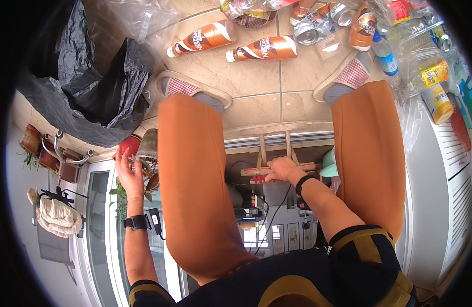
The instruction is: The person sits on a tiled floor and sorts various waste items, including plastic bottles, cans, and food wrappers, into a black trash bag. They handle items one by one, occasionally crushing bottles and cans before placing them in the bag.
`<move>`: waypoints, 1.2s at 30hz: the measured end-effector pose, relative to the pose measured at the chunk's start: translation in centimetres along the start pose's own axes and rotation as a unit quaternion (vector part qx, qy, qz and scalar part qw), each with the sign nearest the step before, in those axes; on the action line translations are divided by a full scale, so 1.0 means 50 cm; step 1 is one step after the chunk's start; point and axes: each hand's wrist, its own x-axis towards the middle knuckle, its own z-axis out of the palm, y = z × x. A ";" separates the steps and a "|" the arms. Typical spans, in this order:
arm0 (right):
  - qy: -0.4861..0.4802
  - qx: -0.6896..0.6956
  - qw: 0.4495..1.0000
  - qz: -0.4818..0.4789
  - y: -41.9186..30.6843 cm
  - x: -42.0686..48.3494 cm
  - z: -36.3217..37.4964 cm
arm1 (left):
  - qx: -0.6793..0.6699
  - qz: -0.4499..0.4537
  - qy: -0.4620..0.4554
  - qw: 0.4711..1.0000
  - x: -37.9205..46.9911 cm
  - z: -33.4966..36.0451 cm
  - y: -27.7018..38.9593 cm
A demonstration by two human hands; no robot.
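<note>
My left hand (129, 174) is raised at the left with its fingers spread, beside a red flowerpot (129, 147) and some potted plants; it holds nothing. Between my legs, my right hand (284, 169) grips the edge of a small wooden stool (309, 166) with red strapping. A large black plastic bag (101, 119) lies with its mouth spread wide at the upper left. Beyond my feet, two brown Nescafé bottles (209, 36) (268, 48) rest on their sides on the tiles. Crushed cans (314, 25) and another Nescafé bottle (362, 28) lie to their right.
A heap of plastic bottles and clear packaging (412, 50) fills the upper right, a blue-capped water bottle (385, 53) at its near edge. A white louvred unit (431, 192) stands at the right. Clear plastic bags (140, 15) lie at the top left. A sliding-door track (240, 143) crosses behind the stool.
</note>
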 end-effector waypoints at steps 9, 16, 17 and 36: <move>-0.014 0.081 0.992 0.100 0.065 -0.038 -0.102 | -0.301 -0.192 -0.194 0.914 -0.060 0.066 -0.017; 0.092 0.170 0.978 0.082 0.030 -0.079 -0.260 | -0.514 -0.283 -0.457 0.668 -0.261 0.089 0.159; 0.106 0.179 0.975 0.078 0.022 -0.079 -0.276 | -0.526 -0.276 -0.482 0.644 -0.277 0.091 0.196; 0.144 0.291 0.945 0.031 -0.017 -0.047 -0.378 | -0.584 -0.161 -0.689 0.397 -0.317 0.115 0.437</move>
